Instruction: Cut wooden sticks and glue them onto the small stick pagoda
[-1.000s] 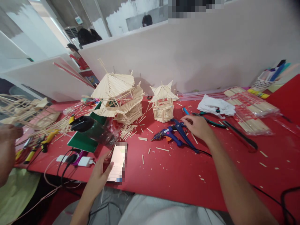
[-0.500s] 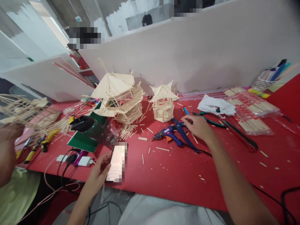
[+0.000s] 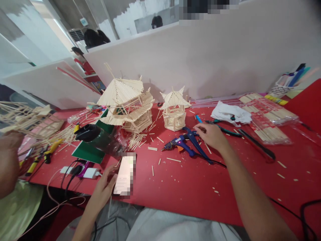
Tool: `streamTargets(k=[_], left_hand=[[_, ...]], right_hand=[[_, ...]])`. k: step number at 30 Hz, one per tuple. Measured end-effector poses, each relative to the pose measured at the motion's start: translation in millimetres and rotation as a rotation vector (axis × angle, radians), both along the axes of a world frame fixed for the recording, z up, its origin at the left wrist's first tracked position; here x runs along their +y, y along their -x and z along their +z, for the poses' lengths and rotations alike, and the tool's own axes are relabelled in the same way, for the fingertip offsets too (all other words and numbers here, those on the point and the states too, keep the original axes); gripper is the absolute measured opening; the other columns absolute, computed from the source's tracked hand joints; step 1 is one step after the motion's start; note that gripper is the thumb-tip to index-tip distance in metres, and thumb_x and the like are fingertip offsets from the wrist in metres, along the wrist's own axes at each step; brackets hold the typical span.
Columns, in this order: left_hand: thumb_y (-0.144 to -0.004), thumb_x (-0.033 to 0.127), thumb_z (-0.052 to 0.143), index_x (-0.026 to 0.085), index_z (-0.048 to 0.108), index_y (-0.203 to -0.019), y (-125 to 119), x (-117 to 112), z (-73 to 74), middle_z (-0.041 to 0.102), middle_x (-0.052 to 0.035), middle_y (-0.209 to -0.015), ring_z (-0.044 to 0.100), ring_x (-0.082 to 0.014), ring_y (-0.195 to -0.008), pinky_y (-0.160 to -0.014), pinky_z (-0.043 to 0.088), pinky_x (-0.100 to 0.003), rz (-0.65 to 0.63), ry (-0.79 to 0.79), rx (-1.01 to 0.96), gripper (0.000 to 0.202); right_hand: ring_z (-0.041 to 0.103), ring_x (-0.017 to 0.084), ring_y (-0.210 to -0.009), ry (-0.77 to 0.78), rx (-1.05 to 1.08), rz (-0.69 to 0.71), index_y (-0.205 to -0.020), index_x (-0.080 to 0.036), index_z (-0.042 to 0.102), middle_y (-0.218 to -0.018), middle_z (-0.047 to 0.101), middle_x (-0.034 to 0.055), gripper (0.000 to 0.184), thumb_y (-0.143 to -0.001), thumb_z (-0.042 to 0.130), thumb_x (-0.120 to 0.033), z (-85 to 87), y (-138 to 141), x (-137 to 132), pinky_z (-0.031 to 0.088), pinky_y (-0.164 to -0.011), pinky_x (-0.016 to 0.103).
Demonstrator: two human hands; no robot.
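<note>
My left hand point(image 3: 107, 182) is closed around the left edge of a phone point(image 3: 124, 174), which lies near the table's front edge with its screen lit and partly blurred out. My right hand point(image 3: 210, 133) rests on the table, fingers curled together beside a blue hot glue gun point(image 3: 182, 143) and a blue-handled tool point(image 3: 200, 149); whatever its fingertips pinch is hidden. A thin wooden stick point(image 3: 208, 148) lies just under that hand. Further back stand a small stick pavilion point(image 3: 175, 108) and a larger two-roofed stick pavilion point(image 3: 125, 103).
A dark bottle point(image 3: 100, 137) leans over a green board point(image 3: 89, 152) by a power strip point(image 3: 84, 170). Packs of sticks point(image 3: 271, 117), a white cloth point(image 3: 230, 112) and green-handled pliers point(image 3: 227, 130) lie right. Another person's hand point(image 3: 10, 160) is at far left.
My left thumb has drawn back left from the phone's screen, and the text on it differs slightly. My right hand stays in the same place.
</note>
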State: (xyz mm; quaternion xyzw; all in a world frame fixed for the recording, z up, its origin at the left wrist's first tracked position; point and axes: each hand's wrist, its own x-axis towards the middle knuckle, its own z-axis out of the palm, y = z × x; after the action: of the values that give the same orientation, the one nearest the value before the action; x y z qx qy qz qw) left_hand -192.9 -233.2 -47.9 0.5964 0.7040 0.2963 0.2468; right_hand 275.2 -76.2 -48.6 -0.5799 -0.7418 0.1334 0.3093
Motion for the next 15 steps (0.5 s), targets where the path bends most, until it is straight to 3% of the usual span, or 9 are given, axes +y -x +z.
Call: streamTargets(k=[15], left_hand=[[-0.081, 0.049, 0.059, 0.02, 0.056, -0.121, 4.4, 2.5, -4.9, 0.067, -0.0113, -0.114, 0.065, -0.0262, -0.102, -0.093, 0.053, -0.043, -0.014, -0.018, 0.02, 0.049]], right_hand=[[0.072, 0.024, -0.072, -0.006, -0.005, 0.004, -0.092, -0.019, 0.073, -0.082, 0.078, 0.0076, 0.024, -0.091, 0.051, -0.029, -1.9, -0.4, 0.0, 0.047, -0.065, 0.03]])
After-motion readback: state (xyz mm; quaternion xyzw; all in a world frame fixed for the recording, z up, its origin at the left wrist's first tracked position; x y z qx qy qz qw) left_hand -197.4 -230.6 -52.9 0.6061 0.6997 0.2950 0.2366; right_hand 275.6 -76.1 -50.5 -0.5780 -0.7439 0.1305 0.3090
